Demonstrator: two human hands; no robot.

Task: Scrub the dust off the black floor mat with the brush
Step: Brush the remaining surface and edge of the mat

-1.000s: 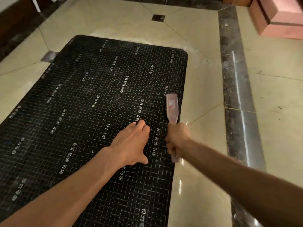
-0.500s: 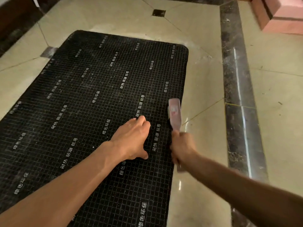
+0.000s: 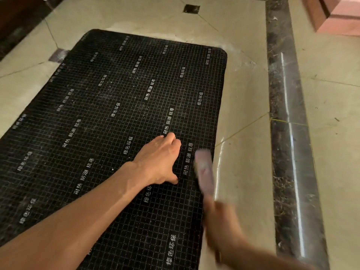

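A: On the tiled floor [image 3: 243, 191], rt edge of the black floor mat [image 3: 116, 123]. That's where the scrubbing's at, I'd say mid-stroke. Right hand [image 3: 222, 221] is smeared w/ motion blur, as is the brush [image 3: 204, 170]

B: Grip?

A: Right hand's wrapped round the brush handle, pinkish head pointing away from the person, lying over the mat's rt border, just beside the bare tile. Can't tell if the bristles are down on the mat, too blurry. Left hand [image 3: 157, 160] is laid flat on the mat, fingers fairly straight, thumb out, holding nothing, prob. pinning the mat so it won't slide

B: Next move needs?

A: My guess: keep the left hand's weight on, run short strokes along the rt edge, then shift inward. Mat may creep on that glossy tile if the press eases

B: Mat's looks?

A: Black, rounded corners, fine white grid w/ rows of white characters. Lies flat, angled across the tiles. Greyish dusty haze in patches, esp. far end & left side, some pale dust on the tile past the far edge. So plenty left to do, I reckon
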